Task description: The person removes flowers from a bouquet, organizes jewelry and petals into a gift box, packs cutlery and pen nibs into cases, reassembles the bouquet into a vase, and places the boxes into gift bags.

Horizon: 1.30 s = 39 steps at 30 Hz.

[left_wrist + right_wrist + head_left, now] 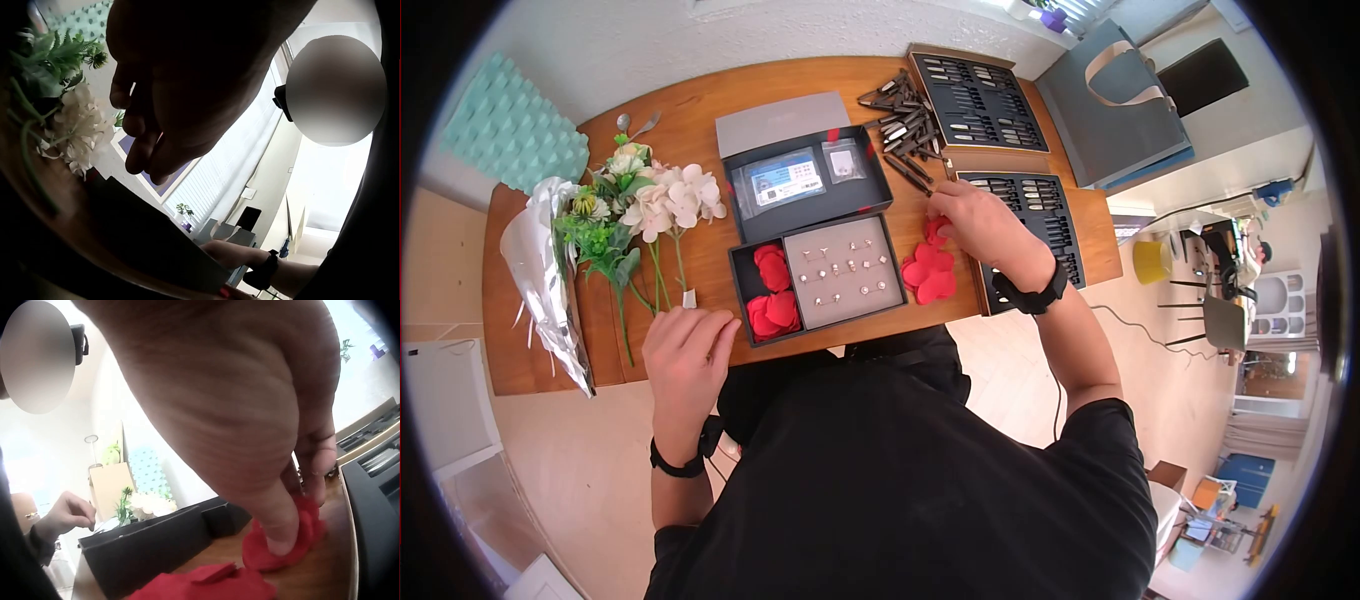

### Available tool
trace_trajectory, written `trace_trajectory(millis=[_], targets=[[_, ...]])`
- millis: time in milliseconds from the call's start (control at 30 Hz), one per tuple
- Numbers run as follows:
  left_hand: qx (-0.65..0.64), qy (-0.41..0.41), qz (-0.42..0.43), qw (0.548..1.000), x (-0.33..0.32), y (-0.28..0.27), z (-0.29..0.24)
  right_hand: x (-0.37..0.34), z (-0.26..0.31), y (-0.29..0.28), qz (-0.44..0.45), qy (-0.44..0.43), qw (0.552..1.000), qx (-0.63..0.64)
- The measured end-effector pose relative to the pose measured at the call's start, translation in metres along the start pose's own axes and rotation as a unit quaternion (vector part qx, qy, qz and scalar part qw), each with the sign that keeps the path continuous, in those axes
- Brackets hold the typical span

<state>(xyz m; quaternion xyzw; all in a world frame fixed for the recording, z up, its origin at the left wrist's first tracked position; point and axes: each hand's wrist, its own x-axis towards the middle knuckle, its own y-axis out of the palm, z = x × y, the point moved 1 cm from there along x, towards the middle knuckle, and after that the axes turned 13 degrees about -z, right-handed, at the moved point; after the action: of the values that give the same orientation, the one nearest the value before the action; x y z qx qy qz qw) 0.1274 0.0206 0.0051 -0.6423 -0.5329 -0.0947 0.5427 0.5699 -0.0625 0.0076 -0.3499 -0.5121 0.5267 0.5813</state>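
Note:
Red petals point(929, 274) lie in a small pile on the wooden table, right of an open black box point(817, 325). My right hand point(990, 232) is at the pile's far end; in the right wrist view its thumb and fingers pinch a red petal point(284, 540). The box holds more red petals point(772, 313) on its left side and a grey insert point(840, 290) with rows of small jewelry. My left hand point(683, 350), fingers loosely bent and holding nothing, hovers by the box's near left corner. In the left wrist view that hand point(181, 81) is dark.
Behind the box stands a second black box point(800, 222) with clear packets. Artificial flowers point(670, 205) and silver foil point(550, 270) lie left. Dark pens or tools point(905, 120) are heaped at the back; two filled trays point(985, 100) and a grey bag point(1100, 115) are right.

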Motion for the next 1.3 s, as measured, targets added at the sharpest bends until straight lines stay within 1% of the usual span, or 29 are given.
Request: trace_trajectory(millis=[67, 133, 167, 233, 267, 300, 333, 367, 400, 433, 467, 500, 533, 600, 733, 800, 900, 933, 1000, 1033, 1100, 1133, 1200, 1233, 1300], targets=[[0.001, -0.001, 0.002, 1.0, -0.001, -0.001, -0.001, -0.001, 0.001, -0.001, 0.005, 0.003, 1.0, 0.005], [0.006, -0.004, 0.011, 1.0, -0.001, -0.002, -0.002, -0.003, 0.005, -0.004, -0.043, -0.019, 0.999, 0.008], [0.008, -0.004, 0.012, 1.0, -0.001, -0.004, -0.003, -0.005, 0.009, -0.008, -0.043, -0.02, 0.999, 0.009], [0.003, -0.007, 0.023, 1.0, 0.0, -0.006, -0.004, -0.008, 0.021, -0.022, -0.085, 0.055, 0.994, 0.031], [0.005, -0.006, 0.024, 1.0, 0.0, -0.005, -0.005, -0.009, 0.033, -0.03, -0.086, 0.055, 0.994, 0.034], [-0.035, -0.016, 0.019, 0.999, 0.001, -0.003, -0.006, -0.009, 0.047, -0.039, -0.099, 0.143, 0.98, 0.099], [-0.075, -0.025, 0.015, 0.997, 0.002, -0.001, -0.008, -0.011, 0.056, -0.041, -0.109, 0.229, 0.953, 0.164], [-0.068, -0.025, 0.017, 0.997, 0.004, 0.002, -0.012, -0.017, 0.055, -0.03, -0.127, 0.278, 0.922, 0.239], [-0.111, -0.046, 0.023, 0.993, 0.008, 0.006, -0.019, -0.02, 0.062, -0.022, -0.126, 0.275, 0.921, 0.247], [-0.152, -0.067, 0.029, 0.986, 0.013, 0.01, -0.027, -0.021, 0.076, -0.012, -0.153, 0.304, 0.855, 0.392], [-0.159, -0.061, 0.032, 0.985, 0.02, 0.014, -0.035, -0.022, 0.089, -0.004, -0.175, 0.327, 0.764, 0.528], [-0.178, -0.088, 0.044, 0.979, 0.027, 0.016, -0.044, -0.021, 0.102, -0.003, -0.126, 0.362, 0.755, 0.533], [-0.166, -0.089, 0.049, 0.981, 0.032, 0.021, -0.053, -0.021, 0.114, 0.007, -0.122, 0.36, 0.749, 0.543], [-0.243, -0.171, 0.037, 0.954, 0.042, 0.031, -0.064, -0.02, 0.136, 0.029, -0.151, 0.322, 0.706, 0.612], [-0.243, -0.177, 0.056, 0.952, 0.043, 0.039, -0.061, -0.022, 0.16, 0.048, -0.132, 0.299, 0.69, 0.646], [-0.249, -0.143, 0.079, 0.955, 0.038, 0.041, -0.058, -0.025, 0.164, 0.053, -0.127, 0.295, 0.687, 0.651], [-0.218, -0.144, 0.09, 0.961, 0.029, 0.037, -0.054, -0.026, 0.168, 0.056, -0.125, 0.288, 0.69, 0.652], [-0.216, -0.146, 0.091, 0.961, 0.027, 0.037, -0.053, -0.026, 0.169, 0.058, -0.129, 0.288, 0.688, 0.654], [-0.189, -0.127, 0.064, 0.972, 0.023, 0.037, -0.051, -0.026, 0.17, 0.06, -0.131, 0.287, 0.684, 0.657], [-0.187, -0.127, 0.064, 0.972, 0.021, 0.038, -0.051, -0.027, 0.171, 0.06, -0.134, 0.285, 0.69, 0.652], [-0.148, -0.073, 0.029, 0.986, 0.019, 0.041, -0.051, -0.027, 0.172, 0.061, -0.137, 0.282, 0.694, 0.648], [-0.146, -0.073, 0.03, 0.986, 0.018, 0.04, -0.05, -0.026, 0.173, 0.06, -0.135, 0.283, 0.697, 0.645], [-0.135, -0.024, 0.046, 0.989, 0.016, 0.039, -0.048, -0.027, 0.174, 0.058, -0.133, 0.283, 0.699, 0.643], [-0.134, -0.025, 0.047, 0.99, 0.017, 0.038, -0.05, -0.028, 0.173, 0.056, -0.126, 0.276, 0.702, 0.644], [-0.147, -0.065, 0.052, 0.986, 0.019, 0.038, -0.054, -0.031, 0.173, 0.054, -0.118, 0.269, 0.704, 0.646]])
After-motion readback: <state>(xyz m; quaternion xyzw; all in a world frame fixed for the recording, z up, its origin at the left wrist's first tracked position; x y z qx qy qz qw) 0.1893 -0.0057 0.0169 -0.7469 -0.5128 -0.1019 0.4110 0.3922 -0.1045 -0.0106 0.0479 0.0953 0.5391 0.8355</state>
